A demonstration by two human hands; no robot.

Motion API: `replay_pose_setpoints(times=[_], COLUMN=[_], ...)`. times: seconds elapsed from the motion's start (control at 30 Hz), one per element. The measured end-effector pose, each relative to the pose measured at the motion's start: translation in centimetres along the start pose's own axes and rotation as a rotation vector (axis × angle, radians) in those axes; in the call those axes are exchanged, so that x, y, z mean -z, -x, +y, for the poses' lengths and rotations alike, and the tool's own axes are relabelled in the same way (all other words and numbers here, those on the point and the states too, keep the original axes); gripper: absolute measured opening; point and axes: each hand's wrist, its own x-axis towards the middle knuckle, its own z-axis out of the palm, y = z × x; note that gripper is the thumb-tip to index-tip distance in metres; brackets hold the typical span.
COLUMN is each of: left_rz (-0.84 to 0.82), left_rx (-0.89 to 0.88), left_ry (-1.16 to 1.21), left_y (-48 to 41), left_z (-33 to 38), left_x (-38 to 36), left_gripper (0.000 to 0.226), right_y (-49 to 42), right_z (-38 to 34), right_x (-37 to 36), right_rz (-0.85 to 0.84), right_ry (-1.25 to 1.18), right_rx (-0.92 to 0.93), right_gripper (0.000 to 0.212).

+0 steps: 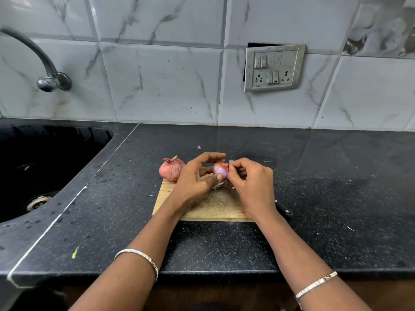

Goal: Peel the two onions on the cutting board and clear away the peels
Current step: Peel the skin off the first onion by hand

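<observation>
Dark worktop [224,243], with a sink [45,153] sunk into its left end, close enough to swallow anything rolling that way. Wooden cutting board [215,209] near the front edge. Left hand [193,180] and right hand [251,180] raised over the board's far half. Unpeeled onion [171,169] perched at the board's far left corner, apt to roll off if nudged. Part-peeled onion [220,170] cupped in the curled left fingers, a flap of skin pinched by the right; slick bared flesh, likely to slip free on a hard tug. Knife handle [284,210] just beside the board's right edge, under the right wrist: a snag risk. Loose peels [217,186] on the board below, light enough to scatter.
</observation>
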Motion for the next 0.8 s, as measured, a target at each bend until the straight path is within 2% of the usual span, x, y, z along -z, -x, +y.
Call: replay_pose_setpoints(times=[0.13,0.23,0.37,0.57,0.8], left_rz=[-0.026,-0.039,0.055,0.023,0.034], left_rx=[0.026,0.034,-0.044,0.007,0.060], left_ry=[-0.019,-0.037,-0.209,-0.065,-0.007], left_y=[-0.06,-0.02,-0.34,-0.12,-0.21], left_z=[0.00,0.23,-0.11,0.17,0.09], left_x=[0.08,0.00,-0.08,0.13,0.10], left_gripper=[0.041,0.047,0.048,0.041,0.042], right_y=[-0.01,0.02,-0.02,-0.19,-0.32], right_z=[0.16,0.06,-0.03,0.01,0.13], right_x=[-0.13,-0.01,-0.10,-0.07,-0.14], right_rz=[-0.008,-0.007,-0.046,-0.005,0.027], right_ry=[0.005,0.004,-0.039,-0.071,-0.085], right_rx=[-0.012,-0.016,-0.004,-0.068,-0.127], right_gripper=[0.005,0.005,0.007,0.008,0.009])
